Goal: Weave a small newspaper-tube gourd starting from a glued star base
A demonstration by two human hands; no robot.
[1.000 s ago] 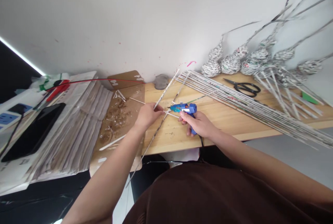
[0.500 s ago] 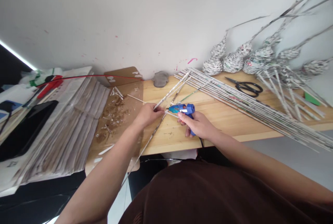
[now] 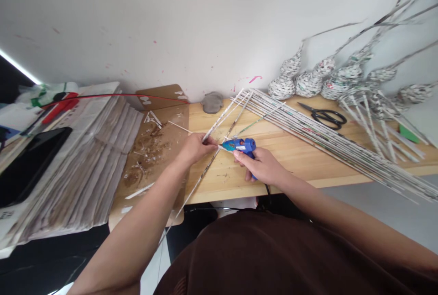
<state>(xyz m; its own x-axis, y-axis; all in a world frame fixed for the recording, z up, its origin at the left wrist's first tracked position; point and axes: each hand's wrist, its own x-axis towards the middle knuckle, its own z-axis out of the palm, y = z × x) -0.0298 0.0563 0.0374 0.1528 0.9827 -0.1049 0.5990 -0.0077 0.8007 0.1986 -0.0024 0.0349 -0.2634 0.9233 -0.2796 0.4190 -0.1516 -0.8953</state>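
Over the middle of the wooden table, my left hand (image 3: 200, 148) pinches rolled newspaper sticks (image 3: 223, 118) where several of them cross. One stick (image 3: 200, 180) slants down past the table's front edge. My right hand (image 3: 262, 165) is wrapped round a blue hot glue gun (image 3: 243, 145). Its nozzle points left and is at the crossing, close by my left fingertips; whether it touches the paper I cannot tell. A greenish stick (image 3: 255, 124) lies on the table behind the glue gun.
A bundle of paper sticks (image 3: 318, 142) lies diagonally at right, beside black scissors (image 3: 326, 118). Woven paper gourds (image 3: 281, 86) stand along the wall. On the left are a brown board (image 3: 164, 149) with scraps, stacked newspapers (image 3: 102, 162) and a black phone (image 3: 34, 162). A grey lump (image 3: 212, 102) sits behind.
The view has shifted slightly. The glue gun's nozzle has come a little nearer to my left fingertips; both hands keep their grips.
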